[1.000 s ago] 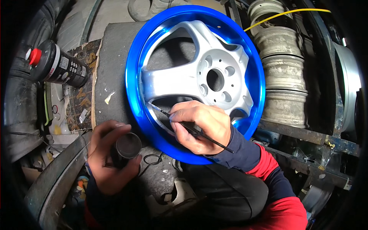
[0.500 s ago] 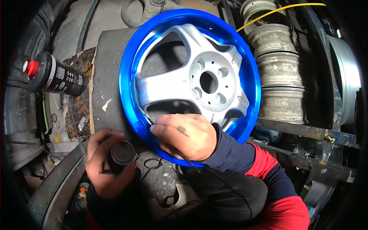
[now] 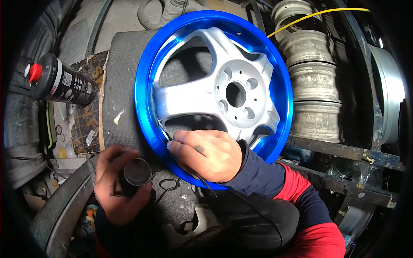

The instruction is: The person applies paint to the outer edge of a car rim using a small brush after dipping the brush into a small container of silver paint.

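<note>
A car wheel rim [image 3: 142, 99] with a bright blue outer lip and silver spokes lies tilted before me. My right hand [image 3: 206, 155] rests at its near-left side, fingers pinched on a thin dark brush-like stick [image 3: 207, 182]. The stick's tip meets the line where the blue lip joins the silver spoke area, beside the left spoke. My left hand [image 3: 115, 182] is wrapped round a small dark round cup [image 3: 137, 172], held upright below the wheel's left edge. What the cup contains is too dark to make out.
The wheel lies over a dark ribbed mat [image 3: 122, 81]. Left stands a black bottle with a red cap [image 3: 64, 81]. Several worn rims [image 3: 312, 77] are stacked in a metal rack at right, with a yellow hose [image 3: 318, 16] above. My knee [image 3: 262, 217] is below the wheel.
My right hand has shifted slightly left along the seam, and the stick's rear end has swung a little down and left. My left hand keeps hold of the cup in nearly the same place.
</note>
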